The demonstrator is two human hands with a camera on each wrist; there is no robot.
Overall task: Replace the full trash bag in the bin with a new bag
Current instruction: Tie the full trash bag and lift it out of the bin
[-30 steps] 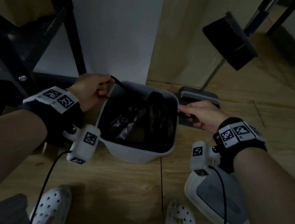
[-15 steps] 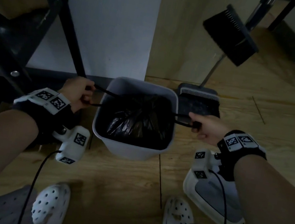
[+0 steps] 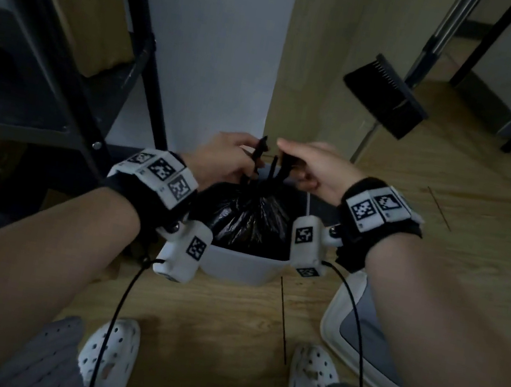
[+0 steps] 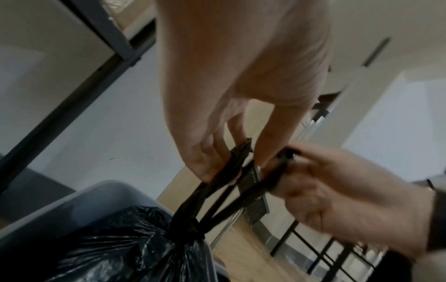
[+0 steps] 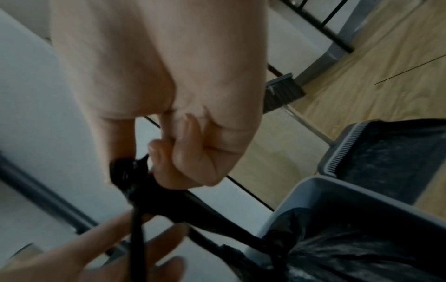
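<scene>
A white bin stands on the wood floor with a full black trash bag inside, its neck gathered into a knot. Two black handle strips rise from the knot. My left hand pinches one strip above the bin. My right hand pinches the other strip close beside it. The hands nearly touch over the bin's far edge. In the right wrist view the bin's rim and the bag show at lower right.
The bin's lid lies on the floor to the right, by my right shoe. A dustpan and a broom stand behind the bin. A black metal shelf holding a cardboard box fills the left.
My hands were spread to either side of the bin, pulling the strips apart. They have come together above the bin, lifting the strips upright.
</scene>
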